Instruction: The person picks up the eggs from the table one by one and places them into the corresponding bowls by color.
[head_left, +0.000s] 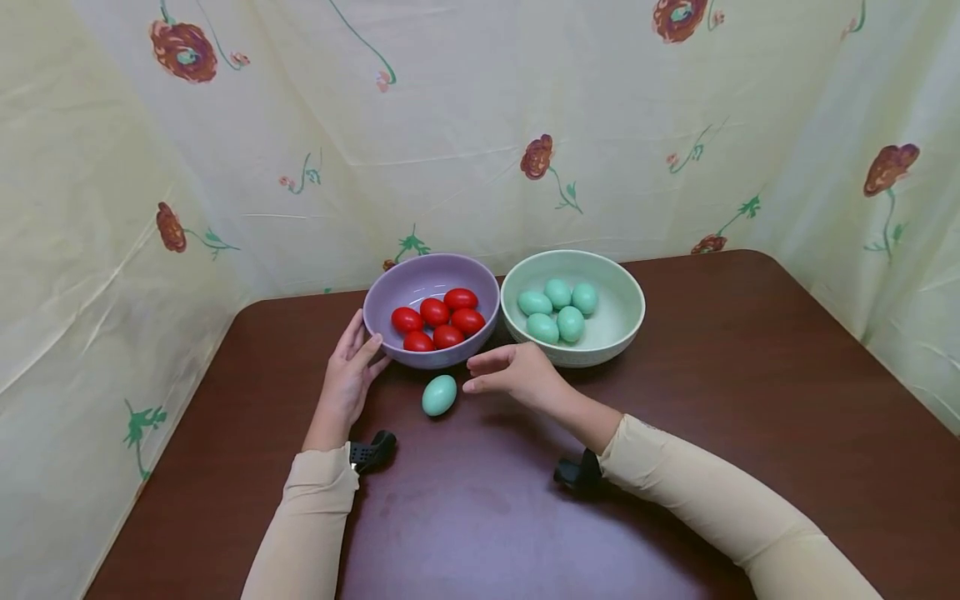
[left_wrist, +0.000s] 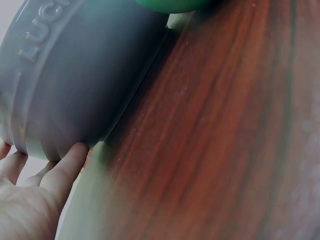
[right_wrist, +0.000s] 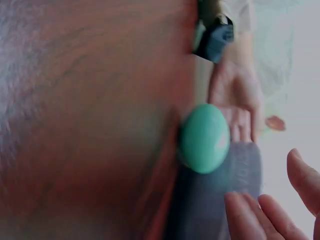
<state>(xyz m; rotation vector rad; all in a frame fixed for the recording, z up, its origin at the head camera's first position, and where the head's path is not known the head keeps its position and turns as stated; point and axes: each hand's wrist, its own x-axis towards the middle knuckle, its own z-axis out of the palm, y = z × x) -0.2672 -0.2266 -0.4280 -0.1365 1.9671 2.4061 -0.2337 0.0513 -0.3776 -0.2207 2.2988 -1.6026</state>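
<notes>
My left hand (head_left: 349, 371) rests against the left outer side of a purple bowl (head_left: 431, 359), fingers extended and thumb near the rim. The left wrist view shows its fingertips (left_wrist: 79, 150) touching the bowl's wall. Several red eggs (head_left: 447, 337) lie in that bowl. On the table in front of it sits a single mint-green egg (head_left: 439, 395). To the right of this egg, my right hand (head_left: 521, 375) hovers with thumb and fingers apart and nothing between them. In the right wrist view the egg (right_wrist: 205, 138) stands clear of the fingers.
A pale green bowl (head_left: 585, 357) with several mint-green eggs (head_left: 572, 324) stands right beside the purple bowl. The brown table (head_left: 465, 533) ends behind the bowls at a flowered curtain (head_left: 450, 183). Black devices are worn on both wrists.
</notes>
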